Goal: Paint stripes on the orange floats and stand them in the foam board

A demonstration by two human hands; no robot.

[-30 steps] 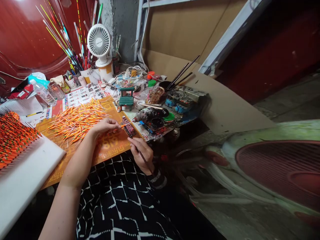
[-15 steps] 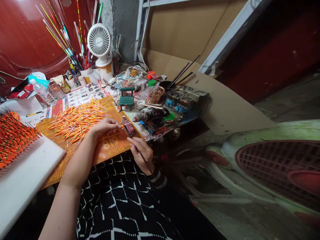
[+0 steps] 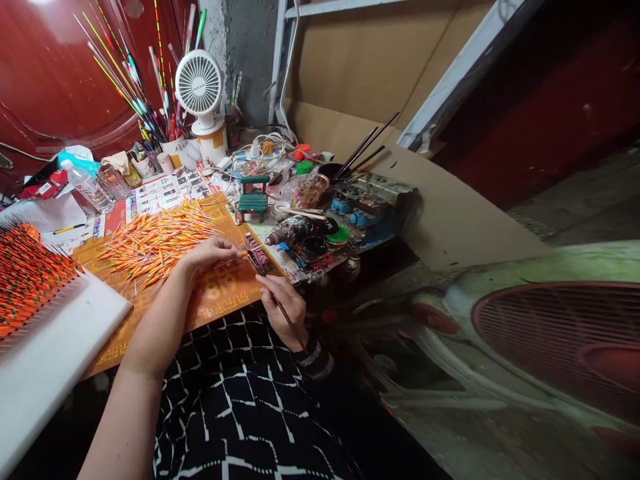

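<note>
My left hand (image 3: 214, 252) pinches a small orange fishing float (image 3: 245, 253) with a pale thin end pointing right. In my right hand (image 3: 283, 301) is a thin dark paintbrush (image 3: 284, 312), held like a pen. The brush's front end reaches up to the float; whether it touches cannot be made out. Just beyond both hands lies a small dark red block (image 3: 259, 256) on the orange-brown board (image 3: 220, 293). Left of my left hand, a heap of orange fishing floats (image 3: 157, 240) covers much of the board.
A white foam slab (image 3: 75, 340) at left holds rows of orange-green floats (image 3: 30, 283). Behind stand a white fan (image 3: 199, 81), a small green chair (image 3: 253, 200) and a drill (image 3: 290, 230). Paint pots (image 3: 316, 247) and brushes (image 3: 367, 147) crowd the right side.
Both hands keep nearly the same place and grip. The brush's front end and the float have shifted only very slightly.
</note>
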